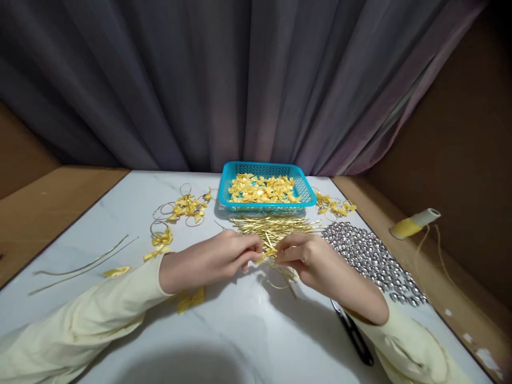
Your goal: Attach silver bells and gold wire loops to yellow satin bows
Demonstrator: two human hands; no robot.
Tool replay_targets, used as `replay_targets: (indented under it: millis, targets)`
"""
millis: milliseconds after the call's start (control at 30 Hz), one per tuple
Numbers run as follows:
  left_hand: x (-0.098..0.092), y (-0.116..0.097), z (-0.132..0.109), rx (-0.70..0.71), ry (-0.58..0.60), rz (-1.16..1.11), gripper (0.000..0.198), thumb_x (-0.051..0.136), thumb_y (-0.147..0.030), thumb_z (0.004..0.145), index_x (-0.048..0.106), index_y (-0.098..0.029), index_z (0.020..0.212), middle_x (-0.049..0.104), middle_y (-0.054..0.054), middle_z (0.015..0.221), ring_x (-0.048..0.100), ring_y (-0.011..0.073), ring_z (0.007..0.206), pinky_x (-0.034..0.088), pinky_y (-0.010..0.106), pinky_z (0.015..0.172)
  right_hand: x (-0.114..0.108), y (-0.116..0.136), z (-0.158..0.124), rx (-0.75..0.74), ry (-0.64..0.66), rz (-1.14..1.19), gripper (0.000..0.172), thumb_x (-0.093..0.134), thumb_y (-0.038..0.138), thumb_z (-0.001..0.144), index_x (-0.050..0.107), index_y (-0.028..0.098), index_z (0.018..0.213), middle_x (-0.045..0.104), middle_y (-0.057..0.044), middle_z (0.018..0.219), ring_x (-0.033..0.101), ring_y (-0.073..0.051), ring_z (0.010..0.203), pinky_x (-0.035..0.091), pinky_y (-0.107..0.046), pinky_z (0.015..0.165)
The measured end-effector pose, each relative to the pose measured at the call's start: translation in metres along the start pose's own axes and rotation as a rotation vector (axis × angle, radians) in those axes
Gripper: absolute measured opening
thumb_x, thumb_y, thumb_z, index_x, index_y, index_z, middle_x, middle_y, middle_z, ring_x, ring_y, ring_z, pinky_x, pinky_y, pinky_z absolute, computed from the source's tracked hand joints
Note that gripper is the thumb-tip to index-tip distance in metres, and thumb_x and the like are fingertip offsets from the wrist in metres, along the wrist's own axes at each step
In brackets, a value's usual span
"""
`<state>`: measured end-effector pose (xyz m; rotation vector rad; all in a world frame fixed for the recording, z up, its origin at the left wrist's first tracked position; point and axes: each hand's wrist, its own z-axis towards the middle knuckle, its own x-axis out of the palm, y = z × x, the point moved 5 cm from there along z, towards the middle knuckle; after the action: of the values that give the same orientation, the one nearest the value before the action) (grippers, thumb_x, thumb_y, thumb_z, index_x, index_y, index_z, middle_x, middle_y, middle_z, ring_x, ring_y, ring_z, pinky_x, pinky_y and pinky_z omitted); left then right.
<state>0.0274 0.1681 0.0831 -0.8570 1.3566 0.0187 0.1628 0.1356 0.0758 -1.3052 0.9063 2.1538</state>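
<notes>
A small yellow ribbon bow (pixel 267 255) is stretched between my two hands over the middle of the table. My left hand (pixel 237 255) pinches its left side with thumb and forefinger. On the other side, the fingertips of my right hand (pixel 296 255) are closed on the bow too. A thin gold cord loop (pixel 276 282) hangs or lies just under it; whether it is joined to the bow I cannot tell. Right behind the hands is a pile of gold cords (pixel 276 226).
A blue basket (pixel 227 198) of yellow bows stands at the back. Silver beads (pixel 372 261) spread at right, near a black-handled tool (pixel 358 338). Finished-looking bows with loops (pixel 188 208) lie left, beside two loose cords (pixel 84 266). A thread spool (pixel 416 223) rests far right.
</notes>
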Motion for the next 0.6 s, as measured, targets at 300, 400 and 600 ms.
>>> replay_targets:
  millis: [300,400,600]
  targets:
    - [0.003,-0.010,-0.003,0.112,-0.056,0.015,0.022,0.037,-0.019,0.092,0.059,-0.017,0.097,0.064,0.002,0.081,0.058,0.0128,0.069,0.039,0.022,0.060,0.004,0.004,0.001,0.035,-0.003,0.199,0.029,0.049,-0.001,0.078,0.071,0.018,0.081,0.064,-0.005,0.082,0.058,-0.013,0.074,0.044,-0.025,0.065]
    - [-0.001,-0.011,-0.004,0.040,-0.136,-0.056,0.021,0.039,-0.026,0.092,0.056,-0.018,0.098,0.064,0.001,0.081,0.059,0.0128,0.069,0.040,0.023,0.062,-0.001,0.002,0.004,0.073,-0.037,0.261,0.028,0.049,-0.002,0.077,0.071,0.016,0.076,0.064,-0.004,0.078,0.058,-0.012,0.069,0.043,-0.024,0.062]
    - [0.008,-0.002,-0.001,-0.228,0.017,-0.521,0.033,0.032,-0.043,0.092,0.049,-0.016,0.082,0.066,0.001,0.069,0.061,0.0124,0.061,0.046,0.023,0.057,-0.015,0.001,0.002,0.113,-0.123,0.288,0.027,0.049,0.000,0.077,0.070,0.014,0.068,0.064,-0.003,0.074,0.057,-0.012,0.064,0.042,-0.024,0.060]
